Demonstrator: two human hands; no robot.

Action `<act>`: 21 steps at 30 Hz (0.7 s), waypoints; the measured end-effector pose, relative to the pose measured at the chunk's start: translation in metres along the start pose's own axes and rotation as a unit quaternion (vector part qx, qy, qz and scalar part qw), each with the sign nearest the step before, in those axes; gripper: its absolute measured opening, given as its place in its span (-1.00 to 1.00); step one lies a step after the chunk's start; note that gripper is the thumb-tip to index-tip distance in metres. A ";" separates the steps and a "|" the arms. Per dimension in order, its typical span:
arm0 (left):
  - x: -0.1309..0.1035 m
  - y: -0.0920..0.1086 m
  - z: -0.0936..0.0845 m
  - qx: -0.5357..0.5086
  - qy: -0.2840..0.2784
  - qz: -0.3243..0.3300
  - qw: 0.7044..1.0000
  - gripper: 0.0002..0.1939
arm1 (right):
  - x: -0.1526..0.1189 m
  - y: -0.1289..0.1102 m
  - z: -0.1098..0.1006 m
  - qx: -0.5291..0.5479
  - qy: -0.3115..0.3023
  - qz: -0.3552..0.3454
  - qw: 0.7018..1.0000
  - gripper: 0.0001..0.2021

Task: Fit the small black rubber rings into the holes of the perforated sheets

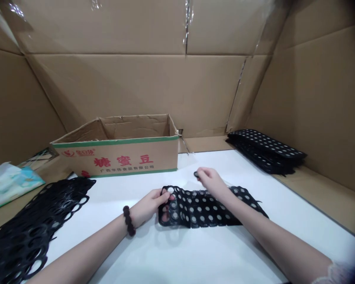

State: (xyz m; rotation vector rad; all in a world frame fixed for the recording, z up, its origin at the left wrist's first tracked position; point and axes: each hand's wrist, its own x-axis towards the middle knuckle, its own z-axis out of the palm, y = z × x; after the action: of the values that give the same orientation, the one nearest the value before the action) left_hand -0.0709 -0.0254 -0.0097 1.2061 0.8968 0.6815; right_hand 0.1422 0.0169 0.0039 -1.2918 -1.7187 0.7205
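Note:
A black sheet with rows of round holes (pixel 207 207) lies on the white table in front of me. My left hand (pixel 155 203) grips its left end between thumb and fingers, and that end is slightly raised. Above the sheet's far edge, my right hand (pixel 211 181) pinches a small black round piece (pixel 196 174), apart from the sheet. My right forearm covers part of the sheet's right side.
Behind the sheet stands an open cardboard box (pixel 118 157). Black perforated sheets with larger holes (pixel 32 225) lie at left, beside a tissue pack (pixel 12 183). A stack of black perforated sheets (pixel 263 150) sits back right. Cardboard walls (pixel 130 86) surround the white table (pixel 154 256).

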 end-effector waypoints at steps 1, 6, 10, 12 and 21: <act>0.000 0.001 0.000 0.020 -0.005 0.001 1.000 -0.69 | -0.006 -0.006 0.005 -0.021 -0.040 -0.034 0.998 -0.76; -0.002 0.006 -0.005 0.097 -0.072 0.000 0.993 -0.69 | -0.036 -0.024 0.030 -0.194 -0.122 -0.128 0.965 -0.76; -0.002 0.005 -0.005 0.096 -0.077 -0.007 0.992 -0.68 | -0.044 -0.022 0.038 -0.257 -0.145 -0.173 0.940 -0.77; -0.001 0.004 -0.004 0.093 -0.077 -0.003 0.993 -0.69 | -0.046 -0.022 0.041 -0.266 -0.157 -0.184 0.933 -0.76; 0.000 -0.002 -0.002 0.051 -0.067 0.039 0.996 -0.71 | -0.052 -0.025 0.045 -0.206 -0.207 -0.086 0.952 -0.74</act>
State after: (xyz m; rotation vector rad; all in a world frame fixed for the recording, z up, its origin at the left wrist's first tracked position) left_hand -0.0731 -0.0253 -0.0123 1.3681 0.7837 0.6159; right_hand 0.0964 -0.0386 -0.0120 -1.3006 -2.3908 0.5744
